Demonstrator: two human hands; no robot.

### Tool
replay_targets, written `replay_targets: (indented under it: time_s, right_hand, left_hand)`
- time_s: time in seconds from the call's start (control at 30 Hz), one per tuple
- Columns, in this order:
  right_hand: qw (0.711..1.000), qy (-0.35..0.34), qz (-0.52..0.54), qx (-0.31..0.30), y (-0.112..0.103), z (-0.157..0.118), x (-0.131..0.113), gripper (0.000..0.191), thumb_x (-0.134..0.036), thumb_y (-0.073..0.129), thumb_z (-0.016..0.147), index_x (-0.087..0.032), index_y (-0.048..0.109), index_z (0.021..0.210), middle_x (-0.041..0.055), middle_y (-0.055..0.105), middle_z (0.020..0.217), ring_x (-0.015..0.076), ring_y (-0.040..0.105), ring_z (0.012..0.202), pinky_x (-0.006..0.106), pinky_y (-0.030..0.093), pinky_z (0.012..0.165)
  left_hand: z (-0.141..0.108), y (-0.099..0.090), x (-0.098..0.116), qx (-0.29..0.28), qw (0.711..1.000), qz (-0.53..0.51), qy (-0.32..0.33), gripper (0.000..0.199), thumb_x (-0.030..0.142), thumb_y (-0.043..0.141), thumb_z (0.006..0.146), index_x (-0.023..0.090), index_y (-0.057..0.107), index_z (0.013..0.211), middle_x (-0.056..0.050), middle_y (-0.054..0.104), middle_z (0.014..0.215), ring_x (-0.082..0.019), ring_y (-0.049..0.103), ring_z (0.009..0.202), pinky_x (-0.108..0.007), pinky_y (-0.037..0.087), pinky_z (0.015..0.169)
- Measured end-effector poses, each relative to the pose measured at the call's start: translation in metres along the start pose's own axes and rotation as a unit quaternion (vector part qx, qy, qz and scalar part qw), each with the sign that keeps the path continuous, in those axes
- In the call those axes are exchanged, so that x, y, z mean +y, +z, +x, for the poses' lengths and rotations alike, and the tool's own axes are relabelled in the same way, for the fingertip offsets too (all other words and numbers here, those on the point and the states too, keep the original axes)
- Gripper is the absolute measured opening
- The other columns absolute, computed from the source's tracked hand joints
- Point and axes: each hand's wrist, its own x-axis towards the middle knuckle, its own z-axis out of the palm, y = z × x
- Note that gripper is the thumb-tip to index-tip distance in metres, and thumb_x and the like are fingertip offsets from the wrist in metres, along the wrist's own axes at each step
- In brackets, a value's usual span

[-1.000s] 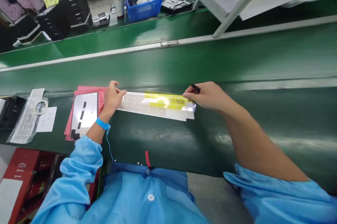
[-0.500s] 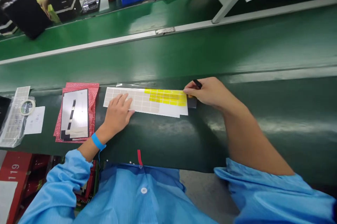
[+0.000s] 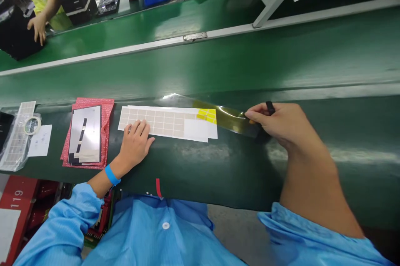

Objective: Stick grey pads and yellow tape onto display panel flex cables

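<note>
My right hand pinches the end of a strip of transparent amber film and holds it lifted off a white sheet. A small black piece sticks up from between my right fingers. The sheet carries a grid of beige pads, with a few yellow pads left at its right end. My left hand lies flat on the sheet, fingers spread, pressing it to the belt. A blue wrist strap circles my left wrist.
The sheet lies on a dark green conveyor belt. To its left are a red bubble bag under a silver panel, a tape roll and white paper. Beyond, a co-worker's hand rests on a black tray.
My right hand has moved right and lifted the film away from the sheet, and most yellow patches no longer lie on the sheet. My left hand still presses in nearly the same place.
</note>
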Motion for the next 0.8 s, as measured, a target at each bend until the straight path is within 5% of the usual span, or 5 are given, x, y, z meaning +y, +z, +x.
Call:
replay_targets:
  time_s: [0.23, 0.53, 0.8]
  right_hand:
    - [0.999, -0.025, 0.017, -0.014, 0.006, 0.013, -0.008, 0.007, -0.007, 0.070, 0.082, -0.011, 0.070, 0.076, 0.0038, 0.064, 0.071, 0.0136, 0.054, 0.068, 0.027, 0.038, 0.068]
    - [0.994, -0.083, -0.001, -0.073, 0.030, 0.040, -0.036, 0.011, -0.006, 0.068, 0.084, -0.011, 0.067, 0.074, 0.0025, 0.061, 0.069, 0.0132, 0.053, 0.067, 0.027, 0.038, 0.067]
    - [0.981, -0.125, -0.080, -0.121, 0.050, 0.058, -0.042, 0.004, -0.011, 0.072, 0.088, -0.011, 0.074, 0.085, 0.0017, 0.064, 0.070, 0.0125, 0.051, 0.066, 0.029, 0.034, 0.068]
  left_hand:
    - [-0.026, -0.004, 0.010, -0.006, 1.000, 0.007, -0.016, 0.040, 0.033, 0.049, 0.108, 0.014, 0.056, 0.142, -0.014, 0.056, 0.154, -0.033, 0.048, 0.144, -0.053, 0.036, 0.118]
    - [0.019, 0.005, 0.022, -0.039, 0.998, -0.006, 0.043, 0.068, 0.053, 0.049, 0.105, 0.008, 0.042, 0.156, -0.018, 0.040, 0.166, -0.034, 0.033, 0.155, -0.054, 0.028, 0.125]
    - [0.008, 0.002, 0.031, -0.052, 0.996, -0.016, 0.067, 0.069, 0.057, 0.050, 0.104, 0.011, 0.044, 0.155, -0.019, 0.041, 0.164, -0.037, 0.035, 0.151, -0.056, 0.029, 0.121]
